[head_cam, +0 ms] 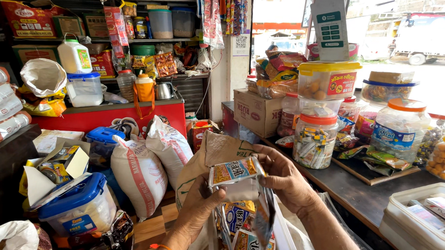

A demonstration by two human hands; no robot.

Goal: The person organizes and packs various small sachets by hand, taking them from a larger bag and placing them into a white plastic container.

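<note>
The left hand (199, 204) and right hand (285, 180) pinch a sachet (235, 173) from a hanging strip (250, 226) above the floor, fingers pressed on its edges — a hard tug could tear it (or spill it).

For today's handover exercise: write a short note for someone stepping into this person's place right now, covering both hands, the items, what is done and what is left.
Left hand: supports the small orange-and-white printed sachet from below.
Right hand: pinches the same sachet's right edge.
The strip of matching sachets hangs beneath, in front of the tan paper sack.
Done: top sachet gripped by both hands.
Left: it is still joined to the strip.
</note>
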